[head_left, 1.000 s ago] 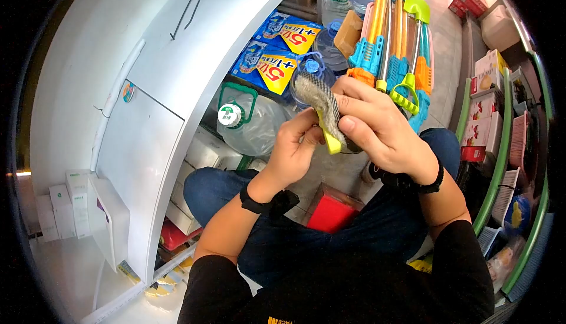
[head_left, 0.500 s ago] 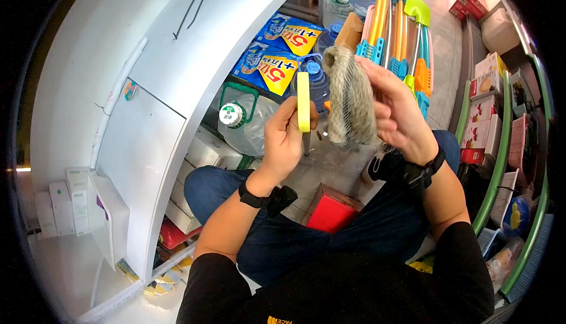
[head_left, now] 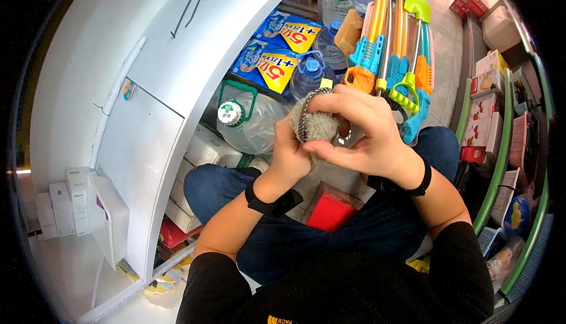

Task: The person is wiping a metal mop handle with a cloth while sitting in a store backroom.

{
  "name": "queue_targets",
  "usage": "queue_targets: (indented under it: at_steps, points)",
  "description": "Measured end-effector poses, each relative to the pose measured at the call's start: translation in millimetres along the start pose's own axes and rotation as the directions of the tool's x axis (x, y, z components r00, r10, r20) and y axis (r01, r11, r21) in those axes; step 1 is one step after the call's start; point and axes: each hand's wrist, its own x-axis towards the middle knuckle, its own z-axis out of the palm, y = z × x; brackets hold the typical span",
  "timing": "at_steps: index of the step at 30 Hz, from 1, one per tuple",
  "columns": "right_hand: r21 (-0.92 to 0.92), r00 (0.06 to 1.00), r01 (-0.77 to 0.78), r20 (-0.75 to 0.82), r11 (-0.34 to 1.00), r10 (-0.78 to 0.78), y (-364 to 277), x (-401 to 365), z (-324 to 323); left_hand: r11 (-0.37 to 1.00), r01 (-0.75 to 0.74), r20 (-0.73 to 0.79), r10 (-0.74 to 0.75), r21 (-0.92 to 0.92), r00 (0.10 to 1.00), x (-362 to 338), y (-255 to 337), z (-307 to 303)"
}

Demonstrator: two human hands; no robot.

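Both hands meet in front of me around a fuzzy grey cloth cover (head_left: 318, 126) with a dark checked edge. My left hand (head_left: 289, 150) grips it from the left side, fingers closed. On the other side my right hand (head_left: 371, 132) curls over it, fingertips on the top and thumb against the near face. A small end of a yellow-green flat piece (head_left: 326, 83) sticks out past the far end of the cover; its remaining length is hidden. Beyond my left hand stands a clear jug (head_left: 253, 121) with a green handle.
Toy water guns and a green-headed shovel (head_left: 417, 9) lie ahead on the right. Blue-yellow packs (head_left: 265, 68) and a blue-capped water bottle (head_left: 311, 76) are farther forward. A white counter (head_left: 159, 82) borders the left, stocked shelves (head_left: 498, 129) the right. A red box (head_left: 333, 209) sits between my legs.
The grey cover has moved left from my right hand alone to both hands. It now covers most of the yellow-green piece, which was bare in my left hand.
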Motion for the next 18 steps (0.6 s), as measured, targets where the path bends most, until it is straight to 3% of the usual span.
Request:
queue_targets:
  at_steps: [8,11,16,18]
  points:
    - [-0.077,1.0,0.021,0.02,0.997,-0.02,-5.6,-2.0,-2.9,0.984,-0.025,-0.009,0.027,0.177,1.0,-0.4,5.5,0.2]
    - [-0.068,1.0,0.026,0.003,0.997,-0.026,-6.1,-4.5,-0.7,0.953,-0.133,0.051,0.124,0.272,0.991,3.2,6.4,-2.9]
    - [0.088,0.999,-0.01,-0.037,0.996,0.013,-1.6,-2.8,-1.3,0.976,-0.03,0.07,0.015,0.216,0.997,0.1,1.6,-5.9]
    - [0.029,0.999,0.046,-0.012,0.999,-0.046,2.0,-2.2,-0.7,0.992,0.004,0.028,-0.008,0.127,1.0,0.2,6.0,-6.0]
